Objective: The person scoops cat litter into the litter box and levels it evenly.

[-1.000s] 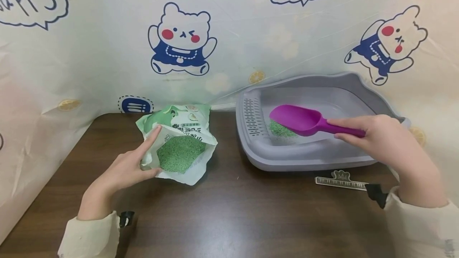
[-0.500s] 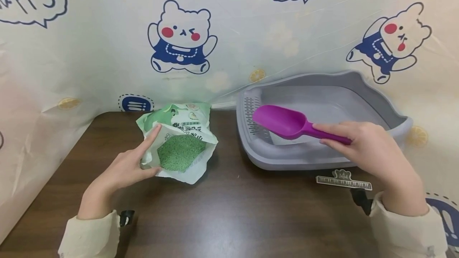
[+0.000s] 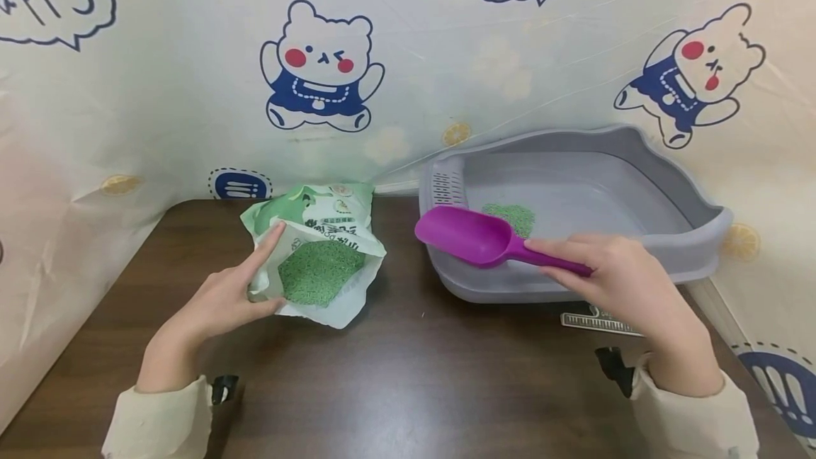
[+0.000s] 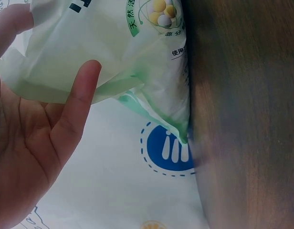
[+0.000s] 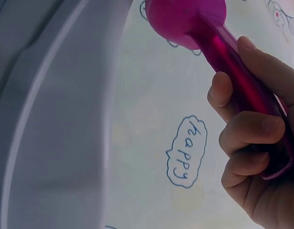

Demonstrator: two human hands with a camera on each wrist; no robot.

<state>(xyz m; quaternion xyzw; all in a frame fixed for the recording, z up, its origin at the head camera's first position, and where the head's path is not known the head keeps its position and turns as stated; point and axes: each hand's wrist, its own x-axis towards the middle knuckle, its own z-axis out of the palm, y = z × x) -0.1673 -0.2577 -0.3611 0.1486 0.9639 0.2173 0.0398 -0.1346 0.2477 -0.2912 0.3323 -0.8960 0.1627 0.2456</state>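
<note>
My left hand [image 3: 219, 296] holds the mouth of an opened bag of cat litter [image 3: 344, 204], thumb and index finger spread along its rim. Green pellets [image 3: 319, 275] show inside. In the left wrist view one finger [image 4: 80, 95] lies against the outside of the bag. My right hand [image 3: 621, 278] grips the handle of a purple litter scoop [image 3: 462, 234], its fingers curled round it in the right wrist view. Only bare purple shows in the scoop's bowl, which is over the near left rim of a grey litter box [image 3: 472, 287]. A small patch of green litter [image 3: 513, 218] lies in the box.
A metal clip [image 3: 589, 321] with a ruler-like bar lies before the litter box, partly hidden by my right hand. All this stands on a dark wooden table [image 3: 408, 374]. A curtain [image 3: 433, 41] printed with bears hangs close behind.
My right hand has carried the scoop left and toward me, from above the litter in the box to its near left rim, uncovering the green patch. My left hand and the bag stay put.
</note>
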